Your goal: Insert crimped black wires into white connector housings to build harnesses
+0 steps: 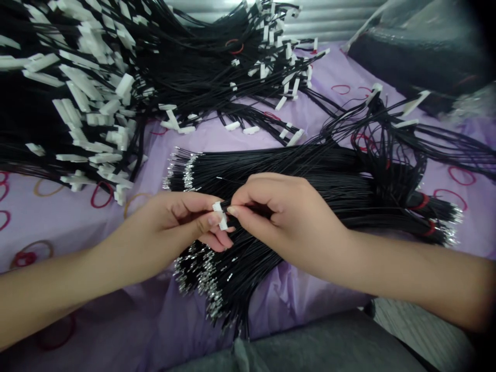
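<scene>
Between the thumb and fingers of my left hand (189, 222) is a small white plastic connector housing (220, 216). Right beside it, my right hand (282, 206) pinches a black wire (226, 206) at the housing's side. How far the wire's end reaches into the housing is hidden by my fingers. Under both hands lie bundles of black wires (310, 178), their silvery crimped terminals (209, 279) fanned out toward the left and front.
Large heaps of black cables with white connectors (81, 93) fill the back left and back middle. Red rubber bands (102, 195) lie scattered on the purple sheet (155, 289). A clear plastic bag (422, 46) with dark contents stands at the back right.
</scene>
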`<state>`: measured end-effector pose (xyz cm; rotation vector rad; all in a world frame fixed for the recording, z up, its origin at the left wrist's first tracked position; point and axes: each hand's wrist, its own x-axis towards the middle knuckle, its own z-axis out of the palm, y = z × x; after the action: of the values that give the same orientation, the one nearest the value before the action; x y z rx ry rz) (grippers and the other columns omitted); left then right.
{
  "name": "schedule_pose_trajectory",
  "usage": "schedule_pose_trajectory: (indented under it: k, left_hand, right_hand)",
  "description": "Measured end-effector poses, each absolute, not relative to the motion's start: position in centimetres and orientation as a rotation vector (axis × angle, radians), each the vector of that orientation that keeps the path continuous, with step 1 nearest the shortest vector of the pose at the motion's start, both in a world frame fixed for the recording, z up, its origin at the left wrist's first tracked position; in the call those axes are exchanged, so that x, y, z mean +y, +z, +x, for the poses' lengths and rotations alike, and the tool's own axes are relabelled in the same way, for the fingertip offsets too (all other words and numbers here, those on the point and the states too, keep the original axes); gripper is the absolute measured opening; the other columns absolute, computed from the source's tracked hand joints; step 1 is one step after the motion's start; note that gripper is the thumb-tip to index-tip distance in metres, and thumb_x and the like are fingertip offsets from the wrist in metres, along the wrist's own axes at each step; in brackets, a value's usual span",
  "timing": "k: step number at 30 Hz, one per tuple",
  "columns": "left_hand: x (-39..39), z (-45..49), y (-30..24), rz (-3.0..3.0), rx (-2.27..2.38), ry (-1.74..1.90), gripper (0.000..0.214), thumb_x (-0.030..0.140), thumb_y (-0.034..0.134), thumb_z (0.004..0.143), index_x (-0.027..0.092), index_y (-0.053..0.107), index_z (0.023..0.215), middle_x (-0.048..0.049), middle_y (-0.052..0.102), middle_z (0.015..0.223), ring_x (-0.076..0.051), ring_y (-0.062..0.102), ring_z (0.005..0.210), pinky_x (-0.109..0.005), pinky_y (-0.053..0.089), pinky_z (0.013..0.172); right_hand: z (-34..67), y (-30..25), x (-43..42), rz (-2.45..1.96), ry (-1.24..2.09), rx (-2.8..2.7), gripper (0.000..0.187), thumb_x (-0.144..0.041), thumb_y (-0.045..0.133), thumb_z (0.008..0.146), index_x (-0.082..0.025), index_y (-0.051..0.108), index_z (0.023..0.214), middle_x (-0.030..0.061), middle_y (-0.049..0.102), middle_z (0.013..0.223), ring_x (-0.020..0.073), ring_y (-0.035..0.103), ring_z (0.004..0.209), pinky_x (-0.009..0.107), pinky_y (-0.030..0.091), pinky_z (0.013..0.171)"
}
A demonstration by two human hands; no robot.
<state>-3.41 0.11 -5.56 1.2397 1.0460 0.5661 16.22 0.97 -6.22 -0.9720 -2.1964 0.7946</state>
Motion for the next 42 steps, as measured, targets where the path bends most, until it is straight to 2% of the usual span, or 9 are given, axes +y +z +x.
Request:
schedule_pose_trajectory:
  k: [8,11,14,27,29,31,34,38,42]
  left_hand:
    - [0.2,-3.4,-5.5,1.09,1.044,0.558,0.013,0.01,0.072,0.084,0.017,0.079,0.076,-0.0012,0.078,0.069,-0.011,0.075,0.065,-0.012,0.061,0.062]
    - [0.3,-3.6,-6.0,0.973,1.038,0.623,0.005,0.018,0.078,0.083,0.018,0.078,0.078,-0.0006,0.079,0.074,-0.012,0.076,0.068,-0.013,0.062,0.063]
    - [0.3,-3.5,-6.3,0.948,1.042,0.636,0.011,0.024,0.082,0.08,0.018,0.076,0.073,-0.0004,0.078,0.072,-0.014,0.077,0.069,-0.014,0.063,0.063]
    - [0.1,-3.3,-6.1,0.993,1.102,0.619,0.013,0.022,0.08,0.082,0.017,0.075,0.071,-0.0003,0.078,0.069,-0.013,0.077,0.067,-0.012,0.062,0.061]
    - [0.1,-3.3,-6.1,0.974,1.085,0.648,0.012,0.022,0.079,0.083,0.017,0.074,0.074,-0.0002,0.078,0.071,-0.013,0.076,0.067,-0.013,0.062,0.062]
    - [0.1,-3.4,-6.1,0.927,1.081,0.737,0.009,0.022,0.077,0.084,0.017,0.073,0.079,0.0,0.078,0.071,-0.012,0.076,0.065,-0.014,0.062,0.063]
    - [0.0,-3.6,-5.7,0.865,1.088,0.852,0.007,0.02,0.072,0.087,0.016,0.069,0.083,0.0005,0.075,0.064,-0.011,0.072,0.058,-0.014,0.061,0.059]
    - [0.1,-3.9,-5.0,0.944,1.082,0.851,0.009,0.019,0.065,0.092,0.016,0.068,0.084,0.003,0.073,0.065,-0.01,0.071,0.059,-0.015,0.06,0.059]
    - [0.1,-4.2,-4.8,1.09,1.096,0.85,0.01,0.019,0.064,0.094,0.017,0.069,0.085,0.0051,0.071,0.07,-0.008,0.07,0.064,-0.014,0.058,0.064]
  right_hand:
    - [16.7,-5.9,1.3,-0.968,0.864,-2.179,0.014,-0.012,0.062,0.088,-0.012,0.067,0.074,-0.0034,0.058,0.067,0.0056,0.049,0.062,0.019,0.036,0.06]
    - [16.8,-5.8,1.4,-1.028,0.902,-2.154,0.015,-0.015,0.064,0.088,-0.014,0.067,0.074,-0.0041,0.059,0.066,0.0058,0.049,0.06,0.02,0.036,0.059]
    - [16.7,-5.9,1.6,-1.015,0.916,-2.159,0.016,-0.016,0.064,0.089,-0.013,0.066,0.074,-0.0037,0.059,0.067,0.0063,0.05,0.063,0.02,0.036,0.06]
    - [16.3,-6.8,1.3,-0.95,0.83,-2.177,0.017,-0.012,0.057,0.09,-0.014,0.062,0.074,-0.0018,0.058,0.07,0.0084,0.052,0.066,0.021,0.039,0.063]
    - [16.6,-6.3,1.2,-0.928,0.716,-2.247,0.014,-0.015,0.058,0.092,-0.014,0.064,0.079,0.0002,0.062,0.075,0.0106,0.055,0.071,0.023,0.042,0.067]
    - [17.1,-5.5,1.0,-0.898,0.446,-2.306,0.01,-0.017,0.057,0.093,-0.014,0.066,0.089,0.0052,0.067,0.087,0.0149,0.058,0.082,0.027,0.045,0.076]
    - [17.9,-4.6,0.4,-0.792,0.135,-2.363,0.015,-0.015,0.054,0.095,-0.014,0.069,0.098,0.0083,0.068,0.094,0.0178,0.056,0.087,0.031,0.045,0.081]
    - [18.0,-5.0,0.3,-0.622,0.099,-2.556,0.019,-0.013,0.055,0.095,-0.012,0.072,0.087,0.0067,0.067,0.083,0.0167,0.052,0.073,0.031,0.044,0.069]
    - [17.6,-6.3,0.7,-0.66,0.137,-2.706,0.018,-0.014,0.057,0.094,-0.012,0.074,0.089,0.0063,0.067,0.083,0.0179,0.051,0.074,0.033,0.043,0.07]
